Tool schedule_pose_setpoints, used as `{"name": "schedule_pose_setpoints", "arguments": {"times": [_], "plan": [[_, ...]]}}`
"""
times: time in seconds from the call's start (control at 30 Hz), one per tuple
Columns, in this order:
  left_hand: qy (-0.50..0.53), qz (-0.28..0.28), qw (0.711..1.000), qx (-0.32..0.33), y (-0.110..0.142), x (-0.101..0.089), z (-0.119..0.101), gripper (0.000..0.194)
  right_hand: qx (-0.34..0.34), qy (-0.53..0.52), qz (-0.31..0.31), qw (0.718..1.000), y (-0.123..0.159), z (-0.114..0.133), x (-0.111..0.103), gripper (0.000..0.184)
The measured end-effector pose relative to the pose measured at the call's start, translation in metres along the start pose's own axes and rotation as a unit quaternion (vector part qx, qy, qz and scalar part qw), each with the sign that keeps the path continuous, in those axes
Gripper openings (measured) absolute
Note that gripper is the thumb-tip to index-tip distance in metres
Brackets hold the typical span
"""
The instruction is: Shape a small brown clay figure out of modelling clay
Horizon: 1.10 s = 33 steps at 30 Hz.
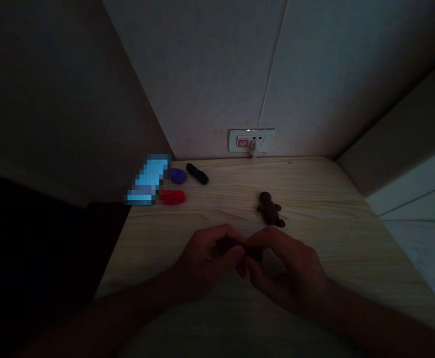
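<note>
Close together over the front of the wooden table, my left hand and my right hand are both closed on a dark brown lump of modelling clay. The left fingers wrap round one end, and the right thumb and forefinger pinch the other. Much of the lump is hidden by fingers and dim light. Just beyond my right hand lies a small brown clay figure with a round head, a body and short limbs.
At the table's back left lie a purple piece, a red piece and a black stick-like piece. Beside them is a bright, pixelated rectangle. A wall socket with a plug sits behind the table.
</note>
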State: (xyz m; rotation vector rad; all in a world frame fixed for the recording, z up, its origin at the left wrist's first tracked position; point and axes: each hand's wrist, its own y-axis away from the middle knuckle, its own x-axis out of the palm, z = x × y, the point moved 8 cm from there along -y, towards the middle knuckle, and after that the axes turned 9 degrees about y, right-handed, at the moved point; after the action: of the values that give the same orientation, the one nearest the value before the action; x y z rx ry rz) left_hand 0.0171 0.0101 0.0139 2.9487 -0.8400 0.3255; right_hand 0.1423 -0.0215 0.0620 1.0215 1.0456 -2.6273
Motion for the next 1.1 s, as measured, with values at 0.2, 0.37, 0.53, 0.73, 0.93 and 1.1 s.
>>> {"name": "schedule_pose_setpoints", "arguments": {"times": [0.2,0.37,0.53,0.73,0.93,1.1], "plan": [[0.062,-0.009,0.998,0.007,-0.003,-0.005,-0.001,0.01,-0.027,-0.022,-0.001,0.999,0.002,-0.002,-0.001,0.02],[0.052,-0.024,0.998,-0.031,-0.003,-0.006,0.005,0.009,-0.028,-0.024,-0.004,0.999,0.003,-0.001,-0.002,0.016],[0.076,-0.016,0.996,-0.038,-0.002,-0.004,0.003,0.011,-0.026,-0.068,-0.001,0.997,0.001,0.004,-0.004,0.022],[0.03,-0.037,0.998,-0.048,-0.001,-0.005,0.003,0.011,-0.024,-0.066,-0.008,0.998,0.004,0.001,-0.003,0.023],[-0.217,-0.107,0.969,0.058,-0.007,-0.024,-0.01,0.004,-0.034,-0.009,-0.038,0.999,0.005,0.006,-0.017,0.026],[-0.334,-0.135,0.93,0.067,-0.014,-0.041,-0.011,0.004,-0.122,0.013,0.031,0.992,0.009,0.033,-0.015,0.027]]}}
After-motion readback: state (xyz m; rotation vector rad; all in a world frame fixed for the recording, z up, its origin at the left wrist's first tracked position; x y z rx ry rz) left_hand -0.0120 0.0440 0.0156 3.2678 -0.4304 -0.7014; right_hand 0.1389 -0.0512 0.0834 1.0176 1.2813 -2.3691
